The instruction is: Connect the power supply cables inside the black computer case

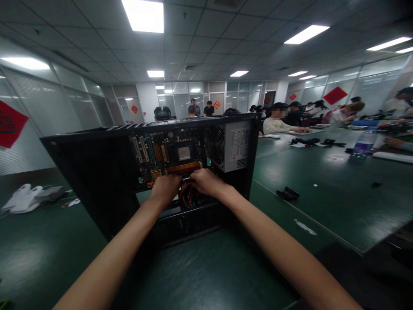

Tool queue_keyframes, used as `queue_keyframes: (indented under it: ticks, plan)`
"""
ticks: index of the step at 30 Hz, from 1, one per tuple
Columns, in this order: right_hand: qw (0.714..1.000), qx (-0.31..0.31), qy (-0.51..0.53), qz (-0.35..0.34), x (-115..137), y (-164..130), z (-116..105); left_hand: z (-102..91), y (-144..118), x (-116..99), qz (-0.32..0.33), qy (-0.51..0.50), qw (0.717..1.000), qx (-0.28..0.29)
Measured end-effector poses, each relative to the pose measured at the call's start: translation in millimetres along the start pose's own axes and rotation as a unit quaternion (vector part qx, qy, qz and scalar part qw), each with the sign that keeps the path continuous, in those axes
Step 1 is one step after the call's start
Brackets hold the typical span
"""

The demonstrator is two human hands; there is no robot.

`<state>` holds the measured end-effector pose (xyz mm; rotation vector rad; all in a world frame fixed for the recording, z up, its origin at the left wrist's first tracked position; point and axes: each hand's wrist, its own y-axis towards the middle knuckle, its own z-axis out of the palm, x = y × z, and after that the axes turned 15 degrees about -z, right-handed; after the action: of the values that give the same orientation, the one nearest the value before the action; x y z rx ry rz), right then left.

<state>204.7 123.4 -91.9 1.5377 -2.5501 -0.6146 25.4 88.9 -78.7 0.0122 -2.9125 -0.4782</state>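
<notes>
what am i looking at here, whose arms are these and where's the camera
There is no machine arm here: the bare arms belong to the person wearing the camera on their head, looking forward and down. The single picture shows an open computer case on a green table, with a circuit board and a grey power box inside. The left hand and right hand are close together by the red and black wires; their fingertips are hidden, so what they hold is unclear. A bottle stands farther off to the right.
</notes>
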Motion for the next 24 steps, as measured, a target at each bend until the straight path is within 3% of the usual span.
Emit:
queue_keyframes:
  ticks: [11, 24]
  plan:
    - [0.995, 0.076, -0.037, 0.056, 2.1, 7.9, 1.8, 3.2, -4.2, 3.1, -0.022, -0.014, 1.0, 0.002]
    - [0.989, 0.074, -0.097, 0.086, 9.6, 6.0, -2.0, 4.0, -10.6, 5.7, -0.037, -0.069, 0.997, -0.006]
